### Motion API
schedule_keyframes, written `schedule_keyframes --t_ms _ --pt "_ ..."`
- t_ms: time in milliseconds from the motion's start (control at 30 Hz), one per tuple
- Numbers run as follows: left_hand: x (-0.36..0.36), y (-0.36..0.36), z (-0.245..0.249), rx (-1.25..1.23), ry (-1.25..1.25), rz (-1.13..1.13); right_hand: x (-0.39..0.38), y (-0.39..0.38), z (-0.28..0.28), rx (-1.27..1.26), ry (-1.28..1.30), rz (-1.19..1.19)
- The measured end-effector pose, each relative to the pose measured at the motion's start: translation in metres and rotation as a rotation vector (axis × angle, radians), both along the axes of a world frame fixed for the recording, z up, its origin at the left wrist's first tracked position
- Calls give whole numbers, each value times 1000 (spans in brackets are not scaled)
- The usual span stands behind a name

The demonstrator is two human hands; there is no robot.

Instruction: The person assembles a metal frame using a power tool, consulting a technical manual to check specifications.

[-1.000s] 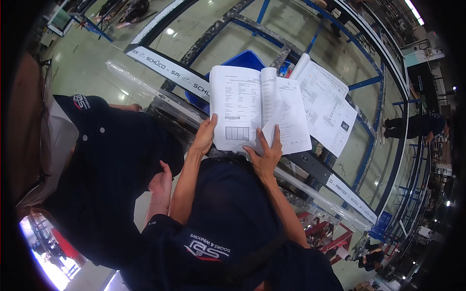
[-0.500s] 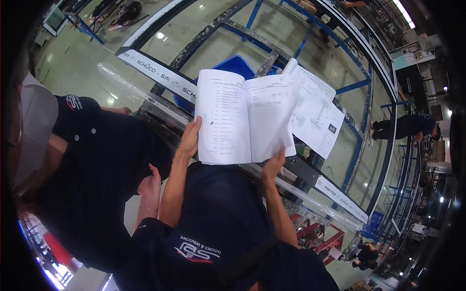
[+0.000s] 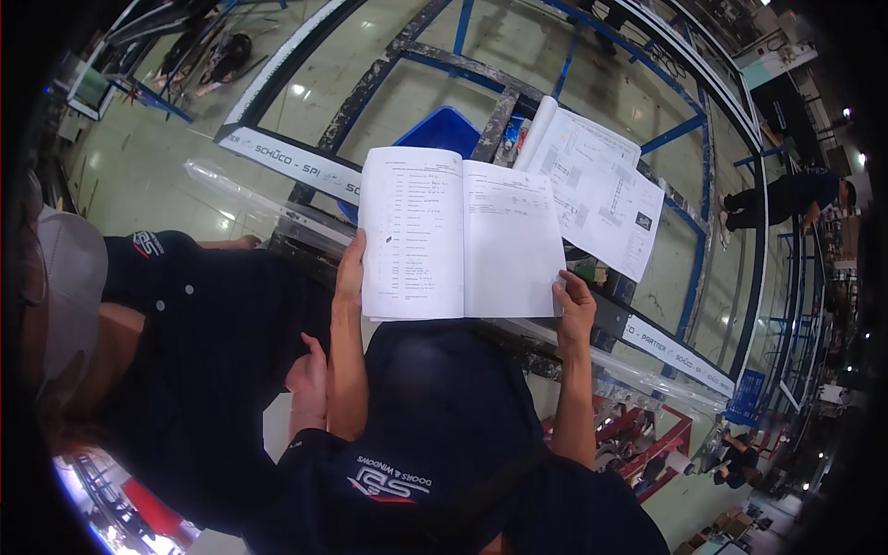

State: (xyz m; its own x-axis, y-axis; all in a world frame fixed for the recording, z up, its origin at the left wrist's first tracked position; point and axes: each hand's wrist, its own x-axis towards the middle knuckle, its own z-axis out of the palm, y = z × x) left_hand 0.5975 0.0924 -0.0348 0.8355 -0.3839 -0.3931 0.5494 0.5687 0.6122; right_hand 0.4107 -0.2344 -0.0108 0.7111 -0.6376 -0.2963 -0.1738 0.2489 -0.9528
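Note:
An open booklet of printed sheets [image 3: 509, 259] lies spread before me; its left page carries a printed list with handwritten marks, its right page a few lines near the top. My left hand [image 3: 351, 270] is closed on the left edge, fingers mostly hidden behind the pages. At the lower right edge, my right hand [image 3: 575, 305] grips the booklet, thumb at the page and fingers curled. Just beyond it, another set of drawing sheets [image 3: 606, 199], partly rolled at its left side, rests across the frame.
A large dark frame with white Schüco tape [image 3: 287, 161] lies across blue supports. A blue bin [image 3: 444, 129] stands beneath. Close at my left is a co-worker [image 3: 203, 314], a hand [image 3: 310, 375] near my left forearm. Another person [image 3: 786, 199] stands at far right.
The page that my right hand was turning now lies flat on the right side. My right hand has shifted right and up to the booklet's edge. The view has shifted slightly.

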Motion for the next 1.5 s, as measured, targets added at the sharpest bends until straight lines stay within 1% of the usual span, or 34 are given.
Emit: schedule_keyframes --t_ms 67,133,300,367,467,567,600,700,733,833,933,1033,1100,1133,1200,1300,1333,1433,1500 --pt "-1 0 2 -110 70 -14 -8 -2 -1 -69 36 50" --pt "1 1 1 -242 153 -60 -14 0 -2 -68 69 71" --pt "10 -10 -6 -263 114 -152 -21 9 2 -147 161 123" --pt "17 -17 -6 -235 86 -203 -22 13 -1 -90 183 116" --pt "26 -33 -4 -318 106 -295 -20 15 -6 -64 160 131" --pt "33 -52 -4 -199 40 -255 -17 19 -2 -21 147 139" --pt "33 -59 -4 -197 71 -263 -18 19 -6 -46 144 165" --pt "34 -80 17 -196 110 -291 -19 19 -18 100 132 98" --pt "35 -85 22 -176 126 -338 -17 21 -15 45 142 126" --pt "28 -102 43 -25 32 -392 -17 26 -8 135 115 88" --pt "35 -98 12 206 -211 -514 -16 25 -10 186 93 82" --pt "28 -94 0 326 -264 -468 -20 26 -10 201 83 73" --pt "23 -88 7 331 -211 -431 -21 24 -13 210 73 74" --pt "22 -86 6 255 -188 -406 -21 24 -16 216 67 75" --pt "23 -78 1 266 -172 -396 -22 25 -21 225 54 85" --pt "23 -68 -3 250 -152 -367 -22 26 -16 158 58 88" --pt "21 -68 2 239 -146 -367 -22 25 -16 214 52 80" --pt "13 -71 17 69 -51 -312 -22 24 -17 312 99 14" --pt "14 -69 9 -94 87 -331 -22 21 -38 373 96 -119"
